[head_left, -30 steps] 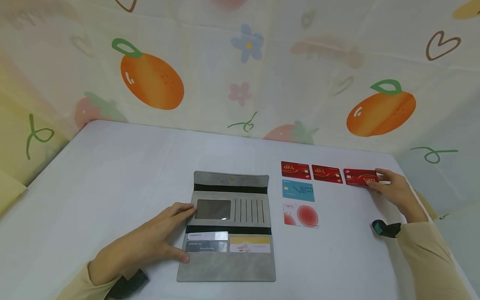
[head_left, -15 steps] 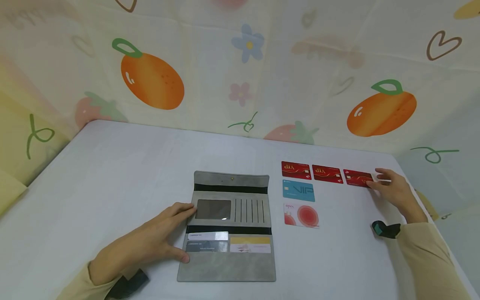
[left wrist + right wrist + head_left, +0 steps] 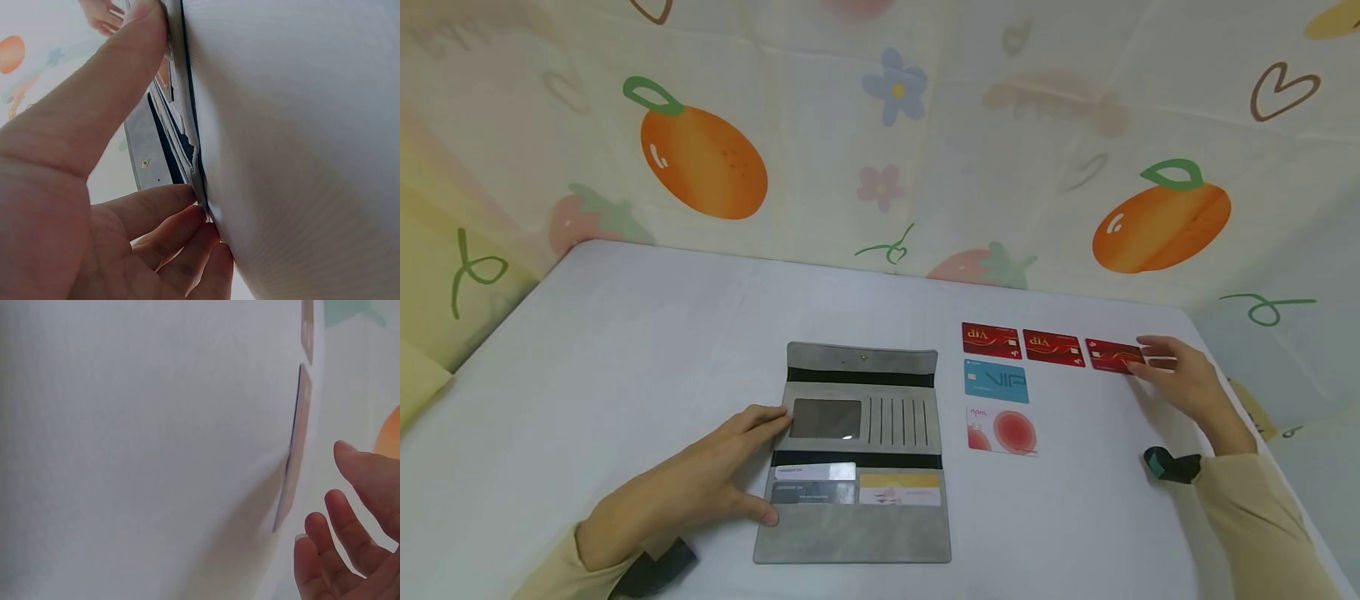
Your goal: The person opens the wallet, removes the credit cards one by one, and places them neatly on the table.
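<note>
Third red VIP card [image 3: 1113, 356] lying flat on the counter [image 3: 625, 350] at right of frame, end of the red row, right hand [image 3: 1183, 379] just beside its right edge with fingers relaxed and gripping nothing. Easy to nudge it crooked with a careless fingertip, tbh. Left hand [image 3: 688, 487] flat, pressing the open grey wallet [image 3: 859, 533] at lower centre.

An open wallet [image 3: 857, 450] lies at the middle of the tabletop [image 3: 625, 350], the left hand [image 3: 700, 487] on its left edge. To its right lie two cards [image 3: 996, 382] in a column; behind them, three cards [image 3: 1052, 347] in a row, the right hand [image 3: 1183, 383] beside the rightmost.
</note>
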### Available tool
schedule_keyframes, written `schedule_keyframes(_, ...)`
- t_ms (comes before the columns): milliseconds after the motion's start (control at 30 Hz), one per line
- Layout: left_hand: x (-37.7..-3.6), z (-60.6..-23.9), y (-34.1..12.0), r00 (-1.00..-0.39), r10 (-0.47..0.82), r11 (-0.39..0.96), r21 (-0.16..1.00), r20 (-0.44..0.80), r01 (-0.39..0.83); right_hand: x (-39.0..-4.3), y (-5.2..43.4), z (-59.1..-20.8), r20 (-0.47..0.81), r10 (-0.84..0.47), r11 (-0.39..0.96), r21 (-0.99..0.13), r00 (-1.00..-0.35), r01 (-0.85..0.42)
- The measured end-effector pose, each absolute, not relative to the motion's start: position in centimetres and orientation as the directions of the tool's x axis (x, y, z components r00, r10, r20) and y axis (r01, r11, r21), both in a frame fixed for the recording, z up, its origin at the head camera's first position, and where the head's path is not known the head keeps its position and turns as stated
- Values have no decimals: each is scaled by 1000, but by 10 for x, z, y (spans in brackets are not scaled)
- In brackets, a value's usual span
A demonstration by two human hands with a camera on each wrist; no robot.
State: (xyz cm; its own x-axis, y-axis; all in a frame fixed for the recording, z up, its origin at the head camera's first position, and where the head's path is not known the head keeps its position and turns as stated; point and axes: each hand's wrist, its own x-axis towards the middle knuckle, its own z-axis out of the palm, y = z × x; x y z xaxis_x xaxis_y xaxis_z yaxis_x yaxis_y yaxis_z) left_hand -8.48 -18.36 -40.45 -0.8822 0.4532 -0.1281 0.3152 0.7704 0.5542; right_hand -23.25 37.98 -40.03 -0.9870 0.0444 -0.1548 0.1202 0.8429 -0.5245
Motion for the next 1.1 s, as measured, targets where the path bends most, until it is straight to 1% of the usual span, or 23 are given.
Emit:
schedule_keyframes(167, -85, -405, -184, -880, 457, 769, 554, -130, 318, -225, 369, -394, -118, -14, 845, -532, -993, 51)
schedule_keyframes(333, -85, -405, -184, -878, 461, 767, 554, -126, 323, -224, 361, -395, -95, -34, 850, -526, -995, 22)
schedule_keyframes(600, -85, -405, -183, -879, 456, 769, 558, -139, 311, -243, 383, -426, -30, -46, 868, -495, -998, -25)
schedule_keyframes(667, -85, -405, -184, -880, 456, 770, 556, -136, 313, -239, 376, -422, -35, -60, 864, -503, -998, -35)
schedule_keyframes(833, -85, -404, -185, -877, 464, 768, 549, -121, 331, -215, 338, -386, -43, -114, 844, -532, -993, -74)
schedule_keyframes(900, -84, -404, -186, -876, 468, 765, 549, -115, 337, -208, 327, -377, -25, -129, 843, -529, -991, -96)
schedule_keyframes(1100, -85, -404, -186, -873, 473, 756, 562, -114, 336, -198, 312, -372, -13, -170, 827, -546, -985, -135)
